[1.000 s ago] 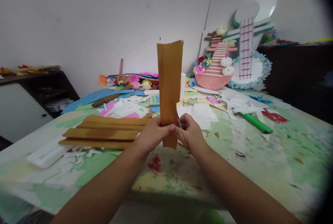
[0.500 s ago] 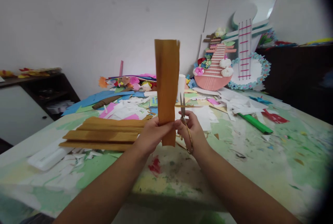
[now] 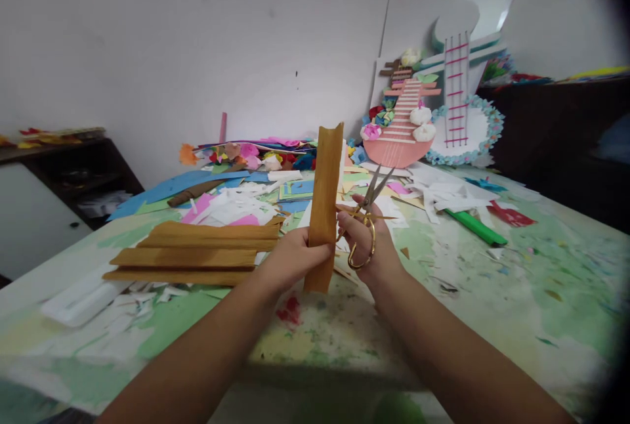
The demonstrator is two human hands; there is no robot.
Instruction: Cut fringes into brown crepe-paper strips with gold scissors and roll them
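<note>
The left hand (image 3: 295, 256) pinches the brown strip (image 3: 325, 204) low down between thumb and fingers, holding it upright above the near middle of the table (image 3: 472, 306). Just to its right, the right hand (image 3: 369, 247) is curled around the gold handles of the scissors (image 3: 368, 204), whose blades stand parted, pointing up.

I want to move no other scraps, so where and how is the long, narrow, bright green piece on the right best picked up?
Probably by its near right end, coming from the near right. The green piece lies slantwise: its far end meets the loose white paper scraps, while the near end lies free. Its narrow shape suggests a pinch across the width.
</note>
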